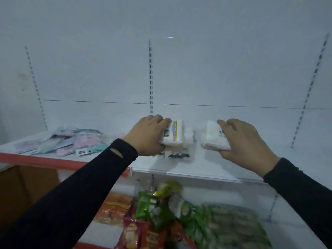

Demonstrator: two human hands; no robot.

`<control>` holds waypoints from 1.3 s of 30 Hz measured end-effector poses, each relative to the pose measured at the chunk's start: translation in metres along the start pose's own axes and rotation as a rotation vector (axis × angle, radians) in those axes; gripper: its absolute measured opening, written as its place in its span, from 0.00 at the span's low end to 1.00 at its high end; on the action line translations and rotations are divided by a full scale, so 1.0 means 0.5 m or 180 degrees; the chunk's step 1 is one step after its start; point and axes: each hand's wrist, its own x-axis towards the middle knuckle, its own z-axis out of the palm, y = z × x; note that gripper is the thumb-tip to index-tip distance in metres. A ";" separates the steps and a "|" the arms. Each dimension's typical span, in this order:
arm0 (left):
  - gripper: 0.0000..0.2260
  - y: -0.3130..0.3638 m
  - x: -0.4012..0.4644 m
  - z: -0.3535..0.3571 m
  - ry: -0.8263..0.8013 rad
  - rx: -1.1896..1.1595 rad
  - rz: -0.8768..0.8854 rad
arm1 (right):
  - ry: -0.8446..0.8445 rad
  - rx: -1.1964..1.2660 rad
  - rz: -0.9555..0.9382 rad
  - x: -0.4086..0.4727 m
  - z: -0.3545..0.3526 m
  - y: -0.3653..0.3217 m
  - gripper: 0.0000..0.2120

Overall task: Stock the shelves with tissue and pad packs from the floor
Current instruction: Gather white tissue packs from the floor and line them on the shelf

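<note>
Both hands up at the white shelf (197, 169), each closed around a tissue pack: left hand (147, 135) gripping a white pack with a yellow strip and a barcode (173, 133), right hand (246, 139) gripping a plain white pack with dark print (215, 135). Both packs low over the shelf board, near its middle, well apart from each other; touching the board or just above it, impossible to tell. Between and below them, a few more small white packs (188, 139) lying on the shelf already, one with dark marks, blurred. Off to the left, on the neighbouring shelf with the red edge (36, 159), a loose heap of pastel pad packs (68, 141). Below, a lower shelf full of snack bags (161, 212) in green, red and orange. Judging by this, stocking under way but early: much of the white shelf bare, two packs not yet let go. Floor out of view, so the remaining stock unknown.
</note>
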 end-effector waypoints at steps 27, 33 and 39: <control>0.27 0.265 0.382 0.226 -0.2319 -0.1412 -0.0367 | -0.0825 0.0875 -0.0378 -0.053 0.225 0.383 0.34; 0.21 0.251 0.409 0.225 -0.1705 -0.1407 -0.0510 | -0.0926 0.0773 -0.0305 -0.048 0.214 0.377 0.34; 0.32 0.263 0.404 0.270 -0.1723 -0.0907 -0.0245 | -0.0863 0.0622 -0.0240 -0.047 0.237 0.377 0.35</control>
